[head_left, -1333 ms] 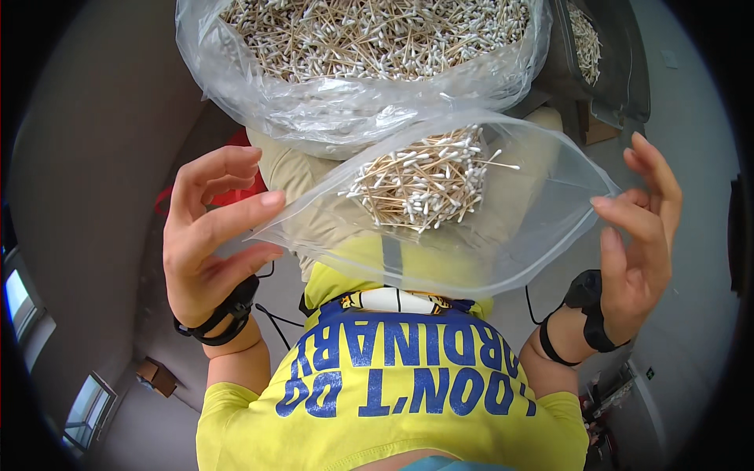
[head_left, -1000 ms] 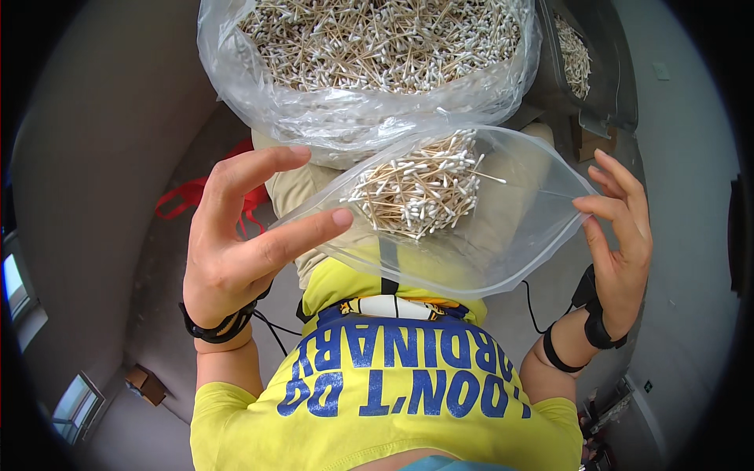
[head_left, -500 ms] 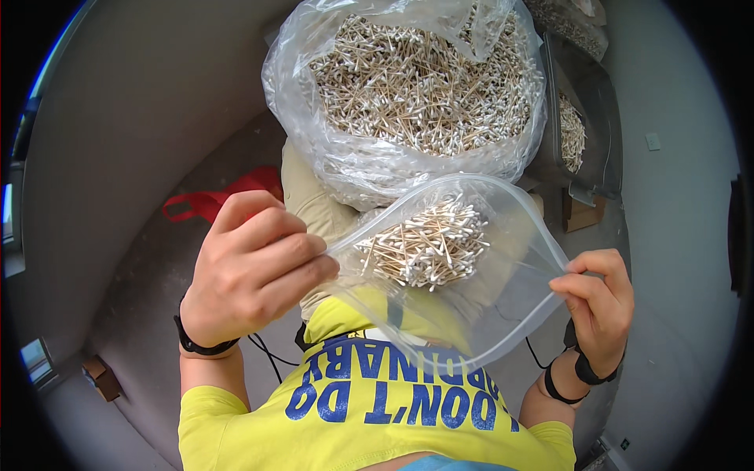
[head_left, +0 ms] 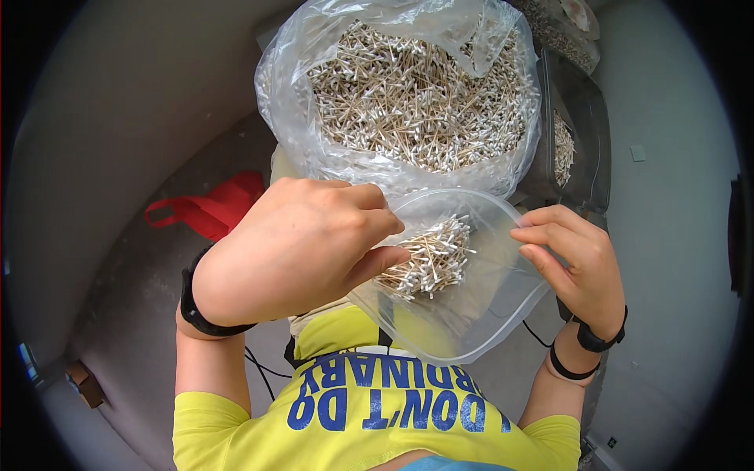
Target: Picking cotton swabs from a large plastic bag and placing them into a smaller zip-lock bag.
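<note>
A clear plastic zip bag (head_left: 495, 279) gapes in front of my torso, with a heap of cotton swabs (head_left: 430, 263) inside. Its rim on the right is pinched between the fingers and thumb of my right hand (head_left: 577, 255). My left hand (head_left: 302, 243) is over the bag's left side, thumb and forefinger apart beside the heap, nothing visible between them; the other fingers are mostly hidden beneath the hand. Just beyond stands a large clear plastic sack (head_left: 302, 145), full of loose cotton swabs with pale sticks and white tips.
A dark grey bin (head_left: 585, 129) at the right of the sack holds more swabs, with another filled clear bag (head_left: 558, 31) behind it. On the floor at left lies a red bag (head_left: 208, 208). A small cardboard box (head_left: 84, 383) sits by the left wall.
My left hand has left the bag's left rim and moved right, over the opening. My right hand has shifted slightly left and up along the rim, and the mouth has changed shape.
</note>
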Action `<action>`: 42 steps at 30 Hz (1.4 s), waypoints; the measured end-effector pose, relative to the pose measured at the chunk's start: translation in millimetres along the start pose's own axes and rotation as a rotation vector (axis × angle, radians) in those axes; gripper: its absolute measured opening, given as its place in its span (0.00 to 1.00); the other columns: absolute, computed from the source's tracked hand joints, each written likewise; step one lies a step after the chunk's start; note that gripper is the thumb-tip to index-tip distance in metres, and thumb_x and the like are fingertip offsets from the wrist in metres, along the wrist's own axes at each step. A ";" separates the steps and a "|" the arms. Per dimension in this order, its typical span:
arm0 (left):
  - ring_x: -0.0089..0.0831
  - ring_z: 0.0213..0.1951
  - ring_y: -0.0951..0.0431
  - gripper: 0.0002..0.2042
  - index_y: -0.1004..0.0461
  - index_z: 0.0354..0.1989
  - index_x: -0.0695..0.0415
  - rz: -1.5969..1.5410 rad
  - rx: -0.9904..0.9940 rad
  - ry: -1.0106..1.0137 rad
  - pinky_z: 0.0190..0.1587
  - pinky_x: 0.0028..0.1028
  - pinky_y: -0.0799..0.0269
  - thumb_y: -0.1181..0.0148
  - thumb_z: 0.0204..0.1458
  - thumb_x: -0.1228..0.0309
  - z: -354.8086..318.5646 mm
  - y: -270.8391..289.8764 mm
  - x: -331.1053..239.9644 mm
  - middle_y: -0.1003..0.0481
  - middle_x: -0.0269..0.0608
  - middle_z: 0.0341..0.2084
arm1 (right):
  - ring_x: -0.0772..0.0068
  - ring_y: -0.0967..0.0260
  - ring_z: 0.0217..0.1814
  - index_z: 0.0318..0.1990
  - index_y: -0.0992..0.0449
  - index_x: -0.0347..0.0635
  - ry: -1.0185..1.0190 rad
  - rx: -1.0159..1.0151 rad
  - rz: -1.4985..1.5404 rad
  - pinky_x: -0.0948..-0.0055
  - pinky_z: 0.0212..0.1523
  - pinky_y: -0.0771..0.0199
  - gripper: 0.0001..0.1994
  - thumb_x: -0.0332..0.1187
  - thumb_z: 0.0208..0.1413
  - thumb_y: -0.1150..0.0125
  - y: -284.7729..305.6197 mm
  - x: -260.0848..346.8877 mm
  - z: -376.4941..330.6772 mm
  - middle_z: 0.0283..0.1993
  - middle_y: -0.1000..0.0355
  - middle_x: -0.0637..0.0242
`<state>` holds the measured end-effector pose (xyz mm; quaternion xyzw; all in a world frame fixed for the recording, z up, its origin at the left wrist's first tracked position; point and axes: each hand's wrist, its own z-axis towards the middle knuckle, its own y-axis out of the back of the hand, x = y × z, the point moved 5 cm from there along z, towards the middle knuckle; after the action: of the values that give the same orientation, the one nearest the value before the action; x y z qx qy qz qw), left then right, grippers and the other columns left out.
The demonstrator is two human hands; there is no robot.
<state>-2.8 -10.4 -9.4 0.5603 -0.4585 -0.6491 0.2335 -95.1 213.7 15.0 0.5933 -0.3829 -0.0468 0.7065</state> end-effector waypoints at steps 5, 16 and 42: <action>0.40 0.32 0.21 0.08 0.19 0.37 0.55 0.008 0.005 0.003 0.31 0.35 0.26 0.36 0.52 0.67 22.4 -14.1 32.9 0.22 0.37 0.30 | 0.59 0.25 0.36 0.35 0.20 0.36 0.054 0.098 0.084 0.69 0.37 0.25 0.07 0.28 0.50 0.33 -6.9 -21.4 28.7 0.41 0.24 0.59; 0.38 0.41 0.20 0.14 0.19 0.44 0.59 -0.657 -0.185 -0.338 0.42 0.32 0.26 0.37 0.57 0.62 21.0 -7.9 60.3 0.23 0.48 0.41 | 0.73 0.28 0.35 0.47 0.24 0.39 -0.176 -0.049 0.255 0.73 0.38 0.27 0.15 0.25 0.51 0.34 -105.9 -153.0 125.1 0.42 0.29 0.64; 0.40 0.25 0.26 0.07 0.23 0.33 0.60 -0.224 -0.645 0.237 0.29 0.33 0.32 0.40 0.57 0.69 90.0 -122.9 162.7 0.27 0.43 0.26 | 0.73 0.22 0.41 0.43 0.20 0.33 -0.088 -0.212 0.767 0.77 0.44 0.21 0.07 0.20 0.58 0.39 -15.9 -145.0 105.7 0.39 0.21 0.61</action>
<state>-104.4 -55.5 -202.5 0.5759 -0.1358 -0.7125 0.3770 -253.9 199.8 -69.0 0.3287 -0.5994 0.1558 0.7130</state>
